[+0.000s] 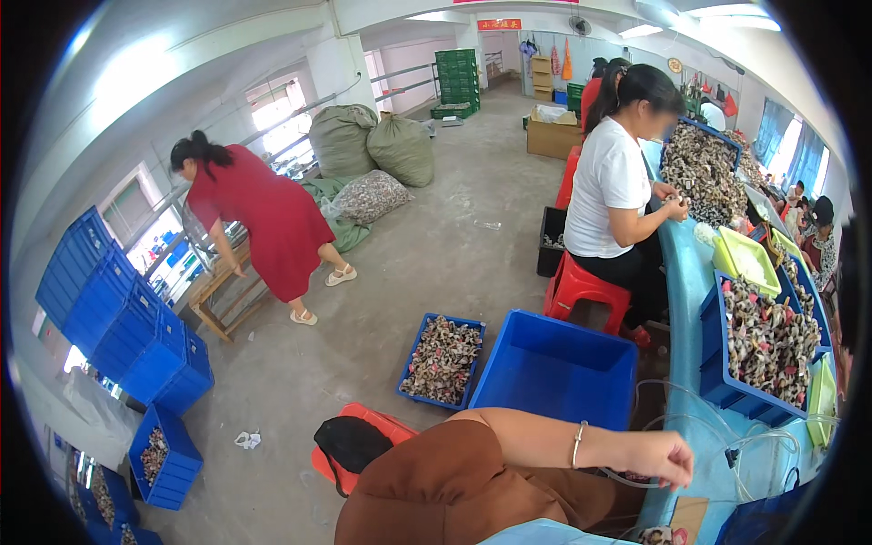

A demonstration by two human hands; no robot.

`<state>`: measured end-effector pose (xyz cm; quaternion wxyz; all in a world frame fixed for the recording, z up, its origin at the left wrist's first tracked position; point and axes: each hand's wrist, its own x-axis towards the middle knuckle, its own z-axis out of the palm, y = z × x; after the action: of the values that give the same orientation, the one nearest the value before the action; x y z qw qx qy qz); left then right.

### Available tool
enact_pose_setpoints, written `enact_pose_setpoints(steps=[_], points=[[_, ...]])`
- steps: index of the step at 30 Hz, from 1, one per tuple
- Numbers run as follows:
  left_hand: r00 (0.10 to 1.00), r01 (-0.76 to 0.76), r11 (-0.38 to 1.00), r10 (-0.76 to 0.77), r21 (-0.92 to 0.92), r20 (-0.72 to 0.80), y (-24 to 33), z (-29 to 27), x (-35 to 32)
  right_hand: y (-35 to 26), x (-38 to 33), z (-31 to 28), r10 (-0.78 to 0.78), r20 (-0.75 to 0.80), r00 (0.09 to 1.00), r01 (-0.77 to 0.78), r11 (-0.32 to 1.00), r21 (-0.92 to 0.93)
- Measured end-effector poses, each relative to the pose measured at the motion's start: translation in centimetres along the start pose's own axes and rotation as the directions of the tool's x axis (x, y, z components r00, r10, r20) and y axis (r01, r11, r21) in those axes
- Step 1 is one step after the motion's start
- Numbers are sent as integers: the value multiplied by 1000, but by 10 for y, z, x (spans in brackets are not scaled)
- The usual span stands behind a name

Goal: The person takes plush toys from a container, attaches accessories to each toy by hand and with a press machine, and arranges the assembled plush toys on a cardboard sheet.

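Observation:
My left hand (663,459) reaches out over the near edge of the light blue table (683,350), a bracelet round its wrist. Its fingers bend loosely downward, and nothing shows in them. Below it lies a flat brown piece (690,520), perhaps cardboard, with a few small mottled pieces (656,536) beside it at the lower rim. Thin clear tubing (761,438) loops across the tabletop to the right of the hand. Farther right, a blue crate (718,368) is heaped with small brown, white and pink pieces whose kind I cannot make out. My right hand is out of view.
On the floor beside me stand a large blue bin (554,363) and a shallow blue tray (442,359) of mottled pieces. A person in white (610,173) sits on a red stool (586,289) at the table. Another in red (259,213) bends by a wooden bench (218,295), near stacked blue crates (127,318).

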<state>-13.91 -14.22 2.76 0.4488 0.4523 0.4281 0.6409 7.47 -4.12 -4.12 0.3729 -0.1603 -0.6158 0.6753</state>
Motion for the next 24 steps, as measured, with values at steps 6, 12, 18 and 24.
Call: enact_pose_setpoints(steps=[6,12,18,24], points=[[980,190,982,-190,-5,-53,-53,44,-5,1,-4,-9,4,22,1000,-5,999,38],[976,157,982,-170,102,135,-68,55,6,17,-17,-67,-82,125,989,46,962,268],[935,304,951,-287,-52,208,-70,61,23,14,-31,-16,-278,-358,891,231,958,-169],[913,398,897,-367,-193,177,-92,51,32,-3,-35,-9,-59,-454,889,22,996,-88]])
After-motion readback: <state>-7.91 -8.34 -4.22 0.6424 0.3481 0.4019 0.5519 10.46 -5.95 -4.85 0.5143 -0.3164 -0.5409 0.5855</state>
